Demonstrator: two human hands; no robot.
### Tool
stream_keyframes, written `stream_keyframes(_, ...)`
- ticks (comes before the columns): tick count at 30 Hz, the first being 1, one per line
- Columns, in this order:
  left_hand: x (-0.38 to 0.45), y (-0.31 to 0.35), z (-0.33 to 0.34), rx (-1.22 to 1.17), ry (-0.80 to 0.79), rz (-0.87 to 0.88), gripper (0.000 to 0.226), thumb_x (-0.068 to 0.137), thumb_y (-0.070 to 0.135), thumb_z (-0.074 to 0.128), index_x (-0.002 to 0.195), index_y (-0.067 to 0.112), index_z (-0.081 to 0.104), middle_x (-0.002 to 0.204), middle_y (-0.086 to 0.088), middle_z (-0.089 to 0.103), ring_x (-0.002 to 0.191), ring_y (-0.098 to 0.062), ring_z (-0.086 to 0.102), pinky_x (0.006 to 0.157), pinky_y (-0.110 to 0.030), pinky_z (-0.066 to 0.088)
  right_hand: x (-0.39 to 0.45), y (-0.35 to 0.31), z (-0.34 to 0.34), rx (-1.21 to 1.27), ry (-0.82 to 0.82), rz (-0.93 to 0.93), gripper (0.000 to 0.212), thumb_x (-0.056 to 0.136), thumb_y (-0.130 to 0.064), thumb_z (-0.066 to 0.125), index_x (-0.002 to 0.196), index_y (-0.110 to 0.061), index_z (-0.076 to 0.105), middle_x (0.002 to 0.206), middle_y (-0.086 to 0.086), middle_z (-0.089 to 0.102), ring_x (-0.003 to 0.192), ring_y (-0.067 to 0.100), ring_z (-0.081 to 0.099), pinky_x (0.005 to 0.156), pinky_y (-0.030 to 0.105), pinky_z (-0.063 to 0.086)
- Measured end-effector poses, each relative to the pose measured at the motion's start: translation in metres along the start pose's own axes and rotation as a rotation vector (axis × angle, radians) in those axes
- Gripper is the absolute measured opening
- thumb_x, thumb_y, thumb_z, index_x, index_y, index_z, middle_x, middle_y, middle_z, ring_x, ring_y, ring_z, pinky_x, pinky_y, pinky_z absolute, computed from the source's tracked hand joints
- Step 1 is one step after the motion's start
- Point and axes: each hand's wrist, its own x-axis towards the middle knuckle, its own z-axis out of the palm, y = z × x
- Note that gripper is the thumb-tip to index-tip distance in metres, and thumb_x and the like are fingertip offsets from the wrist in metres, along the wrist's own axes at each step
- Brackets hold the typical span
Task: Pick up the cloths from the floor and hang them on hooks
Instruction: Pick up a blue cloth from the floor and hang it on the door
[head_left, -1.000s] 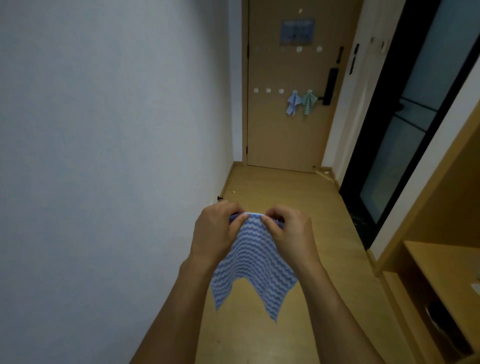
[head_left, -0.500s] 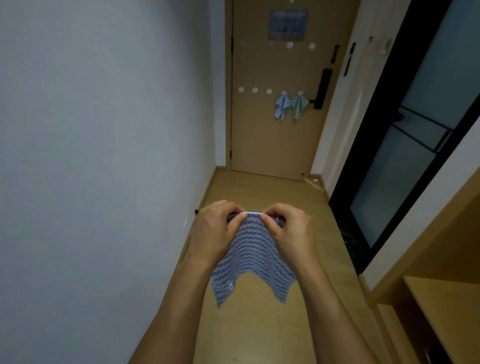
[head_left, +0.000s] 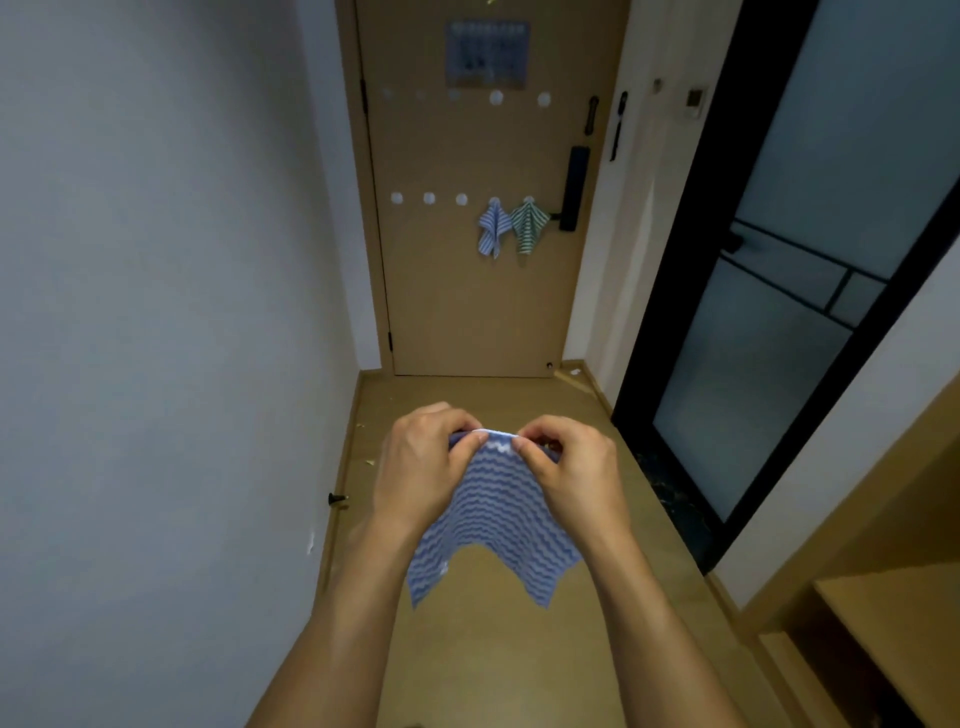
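Centrally, I see both hands raised over the wooden floor (head_left: 467, 665) of a narrow hallway. My left hand (head_left: 421, 467) and right hand (head_left: 576, 473) are each closed in a pinch on the top edge of a blue cloth (head_left: 493, 525), thumbs pressed against curled fingers, the two grips close together. The cloth is thin and limp, printed with blue and white zigzag stripes; it hangs in the air below the hands and ends in two pointed corners. Ahead stands a smooth tan door (head_left: 467, 291) carrying rows of small round white hooks (head_left: 429, 198). Two cloths already hang side by side on the lower row: a blue striped cloth (head_left: 492, 228) and a green striped cloth (head_left: 527, 224), both gathered to a point at the hook. Compared with a second ago, the door appears nearer and lower in view, while the grip on the cloth is unchanged.
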Motion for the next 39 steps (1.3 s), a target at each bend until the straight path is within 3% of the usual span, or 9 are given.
stream_keyframes(14,0.163,-0.119,0.069,0.031,-0.019,-0.030,0.008,0.088,0.022,0.067,0.084,0.018,0.072,0.083,0.008,0.069,0.082,-0.013,0.061,0.075,-0.036,0.048,0.184,0.059,0.106,0.050,0.025,0.017,0.009,0.084,-0.021,0.070,0.076,-0.023,0.068,0.074,-0.010,0.066,0.073,0.002,0.060,0.066,0.017,0.044)
stream_keyframes(28,0.382,-0.209,0.150,0.136,0.027,-0.163,0.009,0.088,0.029,0.066,0.086,0.022,0.072,0.086,0.008,0.070,0.083,-0.013,0.062,0.074,-0.034,0.048,0.439,0.131,0.174,0.068,-0.129,-0.049,0.012,0.084,-0.020,0.069,0.073,-0.025,0.065,0.074,-0.010,0.065,0.071,0.004,0.059,0.063,0.022,0.043)
stream_keyframes(39,0.528,-0.295,0.219,0.083,0.005,-0.107,0.008,0.088,0.027,0.067,0.086,0.023,0.074,0.083,0.007,0.068,0.078,-0.011,0.061,0.070,-0.035,0.048,0.589,0.188,0.238,0.016,-0.124,0.017,0.005,0.085,-0.020,0.068,0.080,-0.020,0.070,0.080,-0.007,0.068,0.076,0.007,0.059,0.066,0.022,0.039)
